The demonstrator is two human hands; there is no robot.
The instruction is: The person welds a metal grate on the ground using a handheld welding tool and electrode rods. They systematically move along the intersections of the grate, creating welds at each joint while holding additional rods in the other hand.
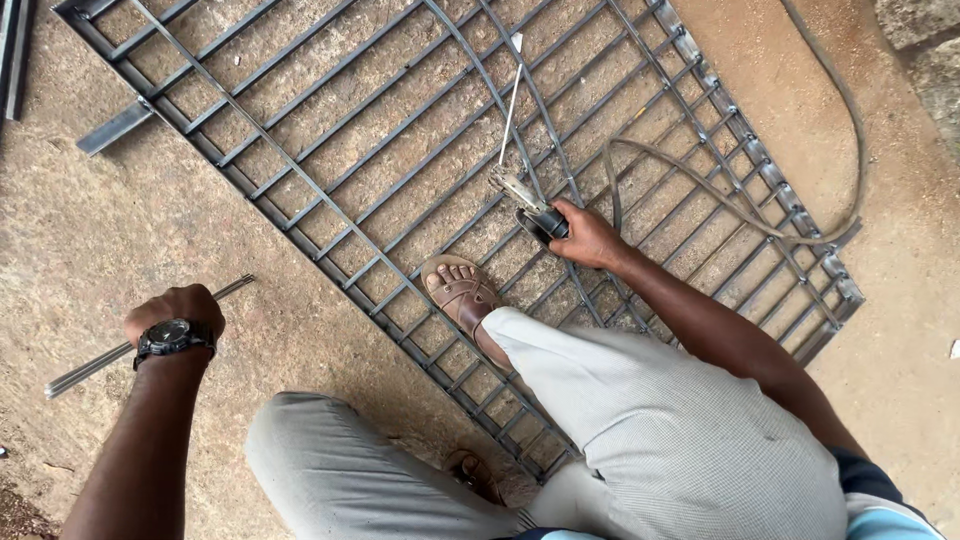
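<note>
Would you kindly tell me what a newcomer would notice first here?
A large metal grille lies flat on the sandy ground, a sandalled foot planted on it. The right hand holds an electrode holder with a welding rod against the bars; the left hand grips spare rods.

You're in an open-air metalworking yard: bare dirt ground (120,230), a welded steel grille (330,150) lying flat, a welding cable (720,190) snaking across it, loose steel offcuts (112,128) nearby.
</note>
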